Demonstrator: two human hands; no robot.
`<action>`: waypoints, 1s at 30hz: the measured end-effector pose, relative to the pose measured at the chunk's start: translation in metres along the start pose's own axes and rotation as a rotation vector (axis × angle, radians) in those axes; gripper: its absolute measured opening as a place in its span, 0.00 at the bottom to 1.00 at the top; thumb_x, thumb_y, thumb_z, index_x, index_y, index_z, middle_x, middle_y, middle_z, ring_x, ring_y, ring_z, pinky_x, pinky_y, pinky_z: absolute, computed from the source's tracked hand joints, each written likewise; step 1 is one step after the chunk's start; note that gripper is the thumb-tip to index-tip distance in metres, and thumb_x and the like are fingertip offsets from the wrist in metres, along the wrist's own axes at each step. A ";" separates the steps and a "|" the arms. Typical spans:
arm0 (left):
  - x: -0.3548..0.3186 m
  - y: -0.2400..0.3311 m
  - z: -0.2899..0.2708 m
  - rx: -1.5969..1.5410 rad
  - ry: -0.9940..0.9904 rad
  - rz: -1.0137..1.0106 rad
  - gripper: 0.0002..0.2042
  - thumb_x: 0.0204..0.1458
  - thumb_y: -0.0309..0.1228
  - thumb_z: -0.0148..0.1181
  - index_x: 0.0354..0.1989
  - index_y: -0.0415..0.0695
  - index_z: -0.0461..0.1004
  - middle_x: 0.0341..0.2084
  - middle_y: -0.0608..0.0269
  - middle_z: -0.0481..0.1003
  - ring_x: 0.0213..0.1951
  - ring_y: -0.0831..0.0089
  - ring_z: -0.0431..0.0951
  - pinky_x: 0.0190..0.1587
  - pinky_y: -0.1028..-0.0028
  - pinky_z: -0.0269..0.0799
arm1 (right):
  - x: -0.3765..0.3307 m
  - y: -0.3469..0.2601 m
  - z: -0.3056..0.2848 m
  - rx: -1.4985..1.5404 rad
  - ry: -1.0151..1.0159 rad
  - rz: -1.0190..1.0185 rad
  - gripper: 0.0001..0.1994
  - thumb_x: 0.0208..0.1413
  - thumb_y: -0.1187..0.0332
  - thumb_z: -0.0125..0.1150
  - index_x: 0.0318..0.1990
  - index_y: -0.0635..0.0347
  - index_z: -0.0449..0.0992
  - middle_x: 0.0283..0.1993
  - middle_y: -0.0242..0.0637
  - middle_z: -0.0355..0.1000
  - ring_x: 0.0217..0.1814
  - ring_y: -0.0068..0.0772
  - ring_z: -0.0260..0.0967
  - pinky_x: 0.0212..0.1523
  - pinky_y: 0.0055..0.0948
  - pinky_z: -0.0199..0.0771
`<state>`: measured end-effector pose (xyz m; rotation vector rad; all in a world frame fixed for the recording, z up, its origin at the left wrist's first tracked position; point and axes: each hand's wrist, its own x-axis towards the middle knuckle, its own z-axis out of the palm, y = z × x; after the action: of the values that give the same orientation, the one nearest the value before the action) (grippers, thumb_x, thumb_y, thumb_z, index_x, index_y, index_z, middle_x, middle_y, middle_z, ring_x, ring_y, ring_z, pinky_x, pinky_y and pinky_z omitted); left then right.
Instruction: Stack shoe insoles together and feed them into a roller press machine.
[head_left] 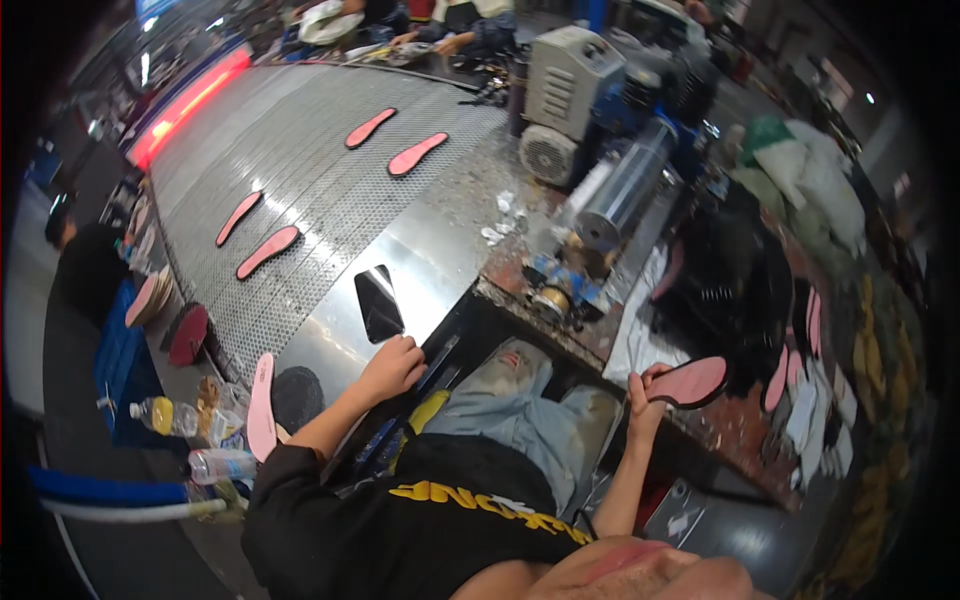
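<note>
My right hand point(643, 393) grips a pink insole point(692, 382) with a dark edge by one end, the other end pointing right. My left hand point(394, 368) is closed, its fingers curled at the front edge of the metal plate point(432, 245); whatever it might hold is hidden. Just beyond it a black phone point(379, 303) lies flat on the plate. Farther off, several pink insoles, one of them the nearest insole point(268, 252), lie in pairs on the mesh conveyor belt point(330, 190). Another pink insole point(262, 408) lies left of my left forearm.
A roller machine point(625, 190) with a grey motor housing point(568, 85) stands beyond the right-hand bench. Black material point(722, 270), more insoles point(778, 380) and white gloves point(815, 420) are at the right. Bottles point(165, 417) stand left. A glowing red heater point(195, 105) lines the belt; other people work around.
</note>
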<state>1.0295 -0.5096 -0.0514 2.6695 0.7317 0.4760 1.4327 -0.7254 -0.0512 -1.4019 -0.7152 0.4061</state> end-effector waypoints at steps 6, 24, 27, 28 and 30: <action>-0.021 -0.007 -0.006 0.071 -0.117 0.079 0.13 0.42 0.37 0.64 0.28 0.43 0.68 0.32 0.54 0.66 0.37 0.54 0.66 0.41 0.59 0.63 | 0.053 0.032 0.049 -0.114 -0.127 -0.211 0.08 0.56 0.72 0.56 0.38 0.61 0.63 0.30 0.24 0.56 0.30 0.15 0.53 0.30 0.18 0.55; -0.018 -0.010 -0.001 0.037 -0.121 0.013 0.07 0.50 0.33 0.58 0.31 0.45 0.67 0.33 0.55 0.66 0.39 0.55 0.67 0.44 0.61 0.63 | 0.057 0.205 0.004 -0.337 0.167 -0.470 0.13 0.54 0.76 0.51 0.47 0.71 0.66 0.43 0.43 0.66 0.46 0.35 0.63 0.50 0.32 0.65; -0.006 -0.013 0.010 -0.066 -0.030 -0.002 0.09 0.52 0.31 0.60 0.27 0.42 0.67 0.29 0.55 0.66 0.35 0.55 0.67 0.41 0.61 0.63 | 0.058 0.127 0.033 -0.375 0.221 -0.275 0.12 0.47 0.77 0.59 0.39 0.71 0.68 0.32 0.41 0.67 0.35 0.31 0.64 0.42 0.29 0.70; -0.011 -0.013 0.012 -0.105 -0.012 -0.051 0.09 0.52 0.30 0.60 0.27 0.41 0.67 0.28 0.55 0.65 0.35 0.55 0.67 0.40 0.60 0.63 | 0.053 0.081 0.041 -0.382 0.141 -0.178 0.20 0.41 0.81 0.55 0.47 0.72 0.69 0.36 0.46 0.71 0.41 0.35 0.70 0.51 0.29 0.69; 0.000 -0.010 0.008 -0.302 0.071 -0.158 0.11 0.56 0.27 0.57 0.24 0.38 0.66 0.23 0.53 0.64 0.29 0.53 0.67 0.33 0.60 0.62 | 0.037 -0.009 0.039 -0.446 0.112 -0.148 0.17 0.44 0.80 0.52 0.44 0.69 0.71 0.35 0.43 0.70 0.41 0.31 0.69 0.46 0.25 0.67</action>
<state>1.0286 -0.5034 -0.0623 2.3060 0.8136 0.5907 1.4318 -0.6736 -0.0344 -1.7593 -0.8441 0.0480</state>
